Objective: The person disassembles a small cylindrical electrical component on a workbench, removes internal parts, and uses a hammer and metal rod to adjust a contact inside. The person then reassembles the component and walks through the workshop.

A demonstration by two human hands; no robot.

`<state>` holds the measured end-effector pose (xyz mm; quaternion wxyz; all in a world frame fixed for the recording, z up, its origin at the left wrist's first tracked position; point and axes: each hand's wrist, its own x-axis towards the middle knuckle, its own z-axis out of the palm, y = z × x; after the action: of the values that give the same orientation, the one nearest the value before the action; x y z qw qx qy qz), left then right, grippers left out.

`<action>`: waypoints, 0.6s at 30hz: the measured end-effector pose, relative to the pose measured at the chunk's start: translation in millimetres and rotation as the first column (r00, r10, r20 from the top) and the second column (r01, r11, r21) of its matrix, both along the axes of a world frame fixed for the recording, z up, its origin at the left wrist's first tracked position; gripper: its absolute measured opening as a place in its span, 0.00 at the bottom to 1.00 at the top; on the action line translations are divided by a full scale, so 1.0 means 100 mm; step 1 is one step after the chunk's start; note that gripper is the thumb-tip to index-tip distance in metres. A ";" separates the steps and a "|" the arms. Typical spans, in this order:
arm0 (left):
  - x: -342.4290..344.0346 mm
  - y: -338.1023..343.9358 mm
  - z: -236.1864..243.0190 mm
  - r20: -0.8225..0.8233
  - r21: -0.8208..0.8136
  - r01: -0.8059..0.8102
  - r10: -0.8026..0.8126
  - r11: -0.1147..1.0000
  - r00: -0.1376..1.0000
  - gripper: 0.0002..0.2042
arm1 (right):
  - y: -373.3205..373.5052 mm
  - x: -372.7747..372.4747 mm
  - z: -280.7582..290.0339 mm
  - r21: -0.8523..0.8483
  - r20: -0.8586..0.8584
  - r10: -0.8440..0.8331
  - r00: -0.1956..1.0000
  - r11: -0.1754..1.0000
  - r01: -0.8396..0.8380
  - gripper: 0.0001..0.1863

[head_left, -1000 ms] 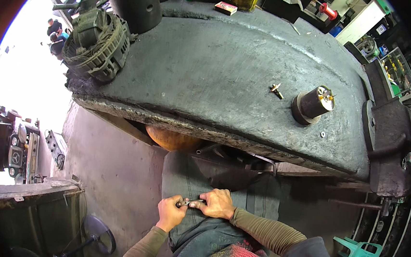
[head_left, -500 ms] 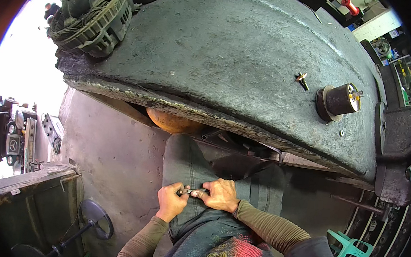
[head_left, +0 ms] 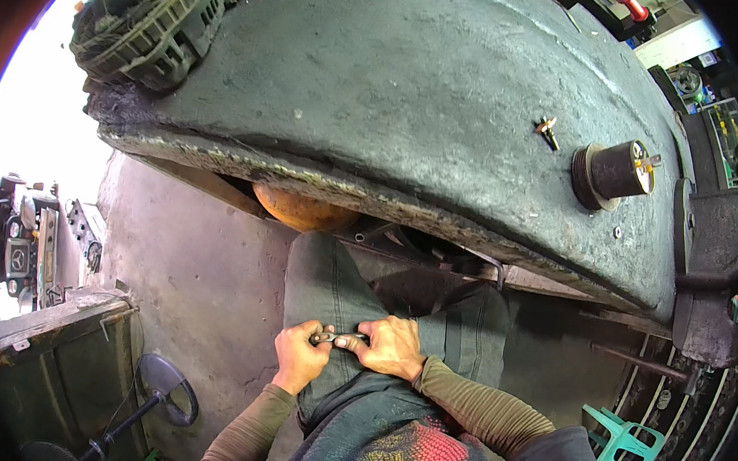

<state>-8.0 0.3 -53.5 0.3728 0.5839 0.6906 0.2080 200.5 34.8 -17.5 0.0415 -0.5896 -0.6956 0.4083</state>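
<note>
Our left hand point(head_left: 300, 355) and right hand point(head_left: 392, 347) grip a small metal piece point(head_left: 323, 338).
We have it short of the bench's point(head_left: 355, 82) near edge, seemingly mid-work; toward the right end, a dark cylinder point(head_left: 620, 174) and small fitting point(head_left: 548, 132) sit apart, unjoined.

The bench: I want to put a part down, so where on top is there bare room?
The broad middle of the bench is bare, between the slotted housing at left and the small part at right. It is crowded at right, where the small part, black cylinder and ring sit near the vise.
</note>
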 end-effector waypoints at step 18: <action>0.67 0.01 1.24 0.220 0.228 0.242 -0.292 0.943 0.931 0.14 | -0.31 1.13 1.35 0.439 -0.129 0.101 0.987 0.898 -0.034 0.35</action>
<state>59.1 1.6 70.6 0.4222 0.6758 0.5275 0.2946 313.1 3.3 117.5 0.2094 -0.5090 -0.7842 0.2865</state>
